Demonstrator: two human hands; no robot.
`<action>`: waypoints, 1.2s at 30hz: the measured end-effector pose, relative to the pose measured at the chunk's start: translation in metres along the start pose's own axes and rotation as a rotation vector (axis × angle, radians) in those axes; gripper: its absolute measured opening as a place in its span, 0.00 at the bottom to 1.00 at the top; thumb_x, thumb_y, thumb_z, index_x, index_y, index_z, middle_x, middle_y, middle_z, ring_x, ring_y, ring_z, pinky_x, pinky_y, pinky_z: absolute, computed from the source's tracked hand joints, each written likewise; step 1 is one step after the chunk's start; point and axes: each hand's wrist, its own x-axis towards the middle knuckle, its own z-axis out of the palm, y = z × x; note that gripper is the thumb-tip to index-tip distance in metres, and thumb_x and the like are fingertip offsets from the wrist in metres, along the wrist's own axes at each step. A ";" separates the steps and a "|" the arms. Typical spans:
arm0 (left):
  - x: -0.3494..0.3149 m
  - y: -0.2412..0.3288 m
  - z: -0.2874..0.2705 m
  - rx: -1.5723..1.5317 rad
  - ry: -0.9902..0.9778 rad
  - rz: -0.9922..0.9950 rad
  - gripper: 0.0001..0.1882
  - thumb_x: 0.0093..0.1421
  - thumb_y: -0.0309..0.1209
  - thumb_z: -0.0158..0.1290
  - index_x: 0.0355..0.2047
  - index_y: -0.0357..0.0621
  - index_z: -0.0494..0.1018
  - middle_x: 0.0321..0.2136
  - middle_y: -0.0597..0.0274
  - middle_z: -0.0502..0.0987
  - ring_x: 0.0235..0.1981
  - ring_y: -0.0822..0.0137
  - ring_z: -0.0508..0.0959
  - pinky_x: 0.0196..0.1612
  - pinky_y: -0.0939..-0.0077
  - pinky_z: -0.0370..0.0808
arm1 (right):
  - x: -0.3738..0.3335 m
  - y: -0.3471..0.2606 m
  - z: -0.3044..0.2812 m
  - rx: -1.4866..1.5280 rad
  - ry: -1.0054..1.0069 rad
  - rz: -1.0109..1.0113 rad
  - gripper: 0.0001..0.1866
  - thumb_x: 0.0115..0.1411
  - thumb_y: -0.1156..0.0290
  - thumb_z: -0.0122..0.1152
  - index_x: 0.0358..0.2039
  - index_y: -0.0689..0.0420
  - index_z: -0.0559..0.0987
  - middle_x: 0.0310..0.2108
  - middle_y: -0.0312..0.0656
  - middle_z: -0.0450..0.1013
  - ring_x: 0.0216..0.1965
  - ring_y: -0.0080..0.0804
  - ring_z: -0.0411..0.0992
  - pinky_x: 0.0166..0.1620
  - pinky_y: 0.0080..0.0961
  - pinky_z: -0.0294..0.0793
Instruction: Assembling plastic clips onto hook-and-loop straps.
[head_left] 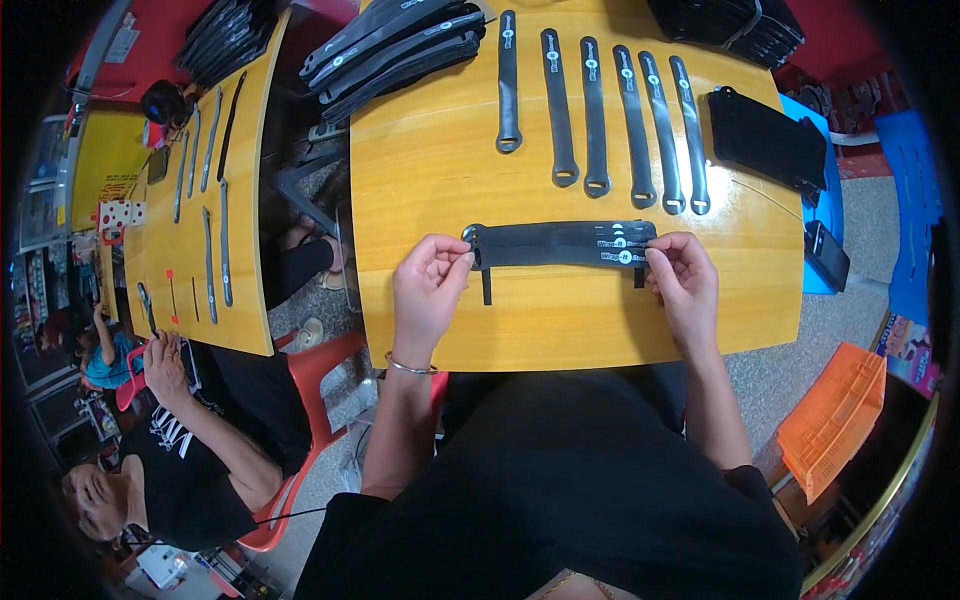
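Note:
A small stack of black storage straps (560, 244) with pale printing stretches across the near middle of the table. My left hand (430, 283) pinches its left end, beside the rounded tips, with thumb and fingers closed. At the printed right end, my right hand (686, 285) grips the stack between thumb and fingers. Narrow black strips (487, 286) poke out below the stack close to both hands; what they belong to is hidden. Beyond my hands, several single straps (597, 120) lie side by side lengthwise, their slotted round ends toward me.
Strap piles (400, 50) sit at the table's far left, and a bundle (735, 30) at the far right. A black stack (768, 140) lies by the right edge. Right of the table are a blue stool (822, 275) and an orange crate (832, 420). A co-worker (200, 450) works at the left table (235, 260).

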 end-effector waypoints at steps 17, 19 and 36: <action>-0.003 -0.007 0.003 0.032 0.052 0.034 0.02 0.57 0.17 0.52 0.31 0.34 0.71 0.23 0.68 0.74 0.21 0.85 0.71 0.22 0.92 0.65 | 0.001 0.001 0.002 -0.004 0.021 0.002 0.04 0.59 0.78 0.58 0.34 0.62 0.73 0.25 0.30 0.70 0.23 0.12 0.66 0.26 0.09 0.65; -0.003 -0.007 0.003 0.041 0.054 0.029 0.02 0.57 0.17 0.52 0.31 0.34 0.71 0.22 0.69 0.74 0.21 0.85 0.71 0.22 0.92 0.65 | 0.001 0.000 0.003 -0.012 0.019 -0.005 0.04 0.58 0.78 0.58 0.34 0.62 0.72 0.25 0.30 0.70 0.23 0.12 0.66 0.26 0.09 0.65; -0.002 -0.010 0.003 0.080 0.062 0.045 0.02 0.57 0.18 0.53 0.31 0.33 0.71 0.21 0.68 0.74 0.20 0.84 0.71 0.21 0.91 0.64 | 0.003 0.001 0.003 -0.041 0.047 -0.021 0.05 0.58 0.77 0.59 0.33 0.61 0.72 0.24 0.31 0.70 0.23 0.12 0.67 0.25 0.09 0.66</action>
